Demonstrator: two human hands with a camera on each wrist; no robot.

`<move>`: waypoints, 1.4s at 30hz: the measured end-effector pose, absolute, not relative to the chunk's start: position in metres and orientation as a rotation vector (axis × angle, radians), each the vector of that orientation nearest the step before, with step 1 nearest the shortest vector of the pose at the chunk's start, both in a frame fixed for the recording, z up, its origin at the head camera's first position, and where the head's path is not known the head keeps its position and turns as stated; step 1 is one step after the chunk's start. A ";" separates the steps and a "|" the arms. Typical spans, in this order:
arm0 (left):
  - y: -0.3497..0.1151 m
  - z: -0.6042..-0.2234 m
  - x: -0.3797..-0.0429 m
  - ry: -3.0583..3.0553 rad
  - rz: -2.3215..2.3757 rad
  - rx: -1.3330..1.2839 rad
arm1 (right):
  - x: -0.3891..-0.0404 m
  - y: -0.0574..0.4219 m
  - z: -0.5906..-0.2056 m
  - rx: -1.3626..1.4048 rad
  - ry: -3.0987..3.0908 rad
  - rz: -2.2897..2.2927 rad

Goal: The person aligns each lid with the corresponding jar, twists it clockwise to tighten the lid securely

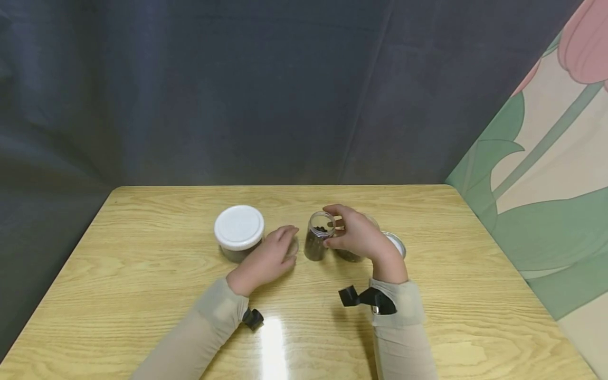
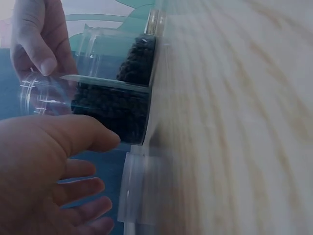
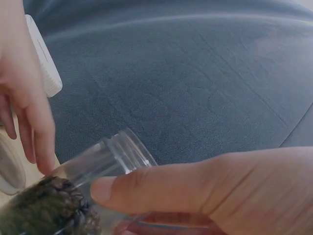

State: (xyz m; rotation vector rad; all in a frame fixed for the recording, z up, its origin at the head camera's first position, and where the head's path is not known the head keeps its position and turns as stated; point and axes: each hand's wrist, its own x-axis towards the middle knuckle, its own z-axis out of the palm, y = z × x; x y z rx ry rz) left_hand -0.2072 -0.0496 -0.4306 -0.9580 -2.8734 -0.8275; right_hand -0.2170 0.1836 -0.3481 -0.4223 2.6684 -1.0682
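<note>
Where the right hand (image 1: pixel 363 237) meets the clear jar (image 1: pixel 314 245), its fingers (image 3: pixel 132 193) are parted only as wide as the jar itself, thumb on one side and the others on the far side, holding it by the upper part. That high grip, I would say, steadies it upright and leaves its mouth uncovered. Opposite, the left hand (image 1: pixel 266 261) has hold of nothing that I can make out: its thumb stands well away from its other fingers, which spread loosely beside a shallow clear piece (image 2: pixel 138 188) on the desk (image 1: pixel 142 295). Whether they touch it I cannot tell.

The held jar is tall, capless and see-through, between the two hands, with dark, bean-like bits filling its lower part and a bare clear band up to the neck; whether its base touches the desk is unclear. Partly hidden by the right hand is a second jar (image 1: pixel 350 257) with similar dark contents, and beside that a silver-rimmed lid (image 1: pixel 396 244). Left of the left hand sits a wide jar (image 1: pixel 233 256) under a white lid (image 1: pixel 239 226). All are grouped close, probably for easy reach. Behind the desk hangs a dark cloth (image 1: pixel 237 95)
</note>
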 end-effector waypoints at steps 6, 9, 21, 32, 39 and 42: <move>-0.049 -0.434 -0.207 -2.901 -0.749 -0.988 | -0.218 0.184 -0.349 -0.432 2.659 -1.073; -0.048 -0.434 -0.207 -2.913 -0.717 -0.988 | -0.218 0.184 -0.350 -0.438 2.666 -1.060; -0.045 -0.435 -0.206 -2.868 -0.621 -0.974 | -0.218 0.185 -0.351 -0.487 2.723 -1.005; -0.048 -0.429 -0.203 -2.880 -0.523 -1.014 | -0.218 0.184 -0.349 -0.506 2.716 -0.988; -0.053 -0.422 -0.202 -2.944 -0.586 -1.004 | -0.218 0.185 -0.349 -0.509 2.699 -0.999; -0.054 -0.419 -0.202 -2.967 -0.600 -1.020 | -0.217 0.185 -0.350 -0.516 2.679 -1.015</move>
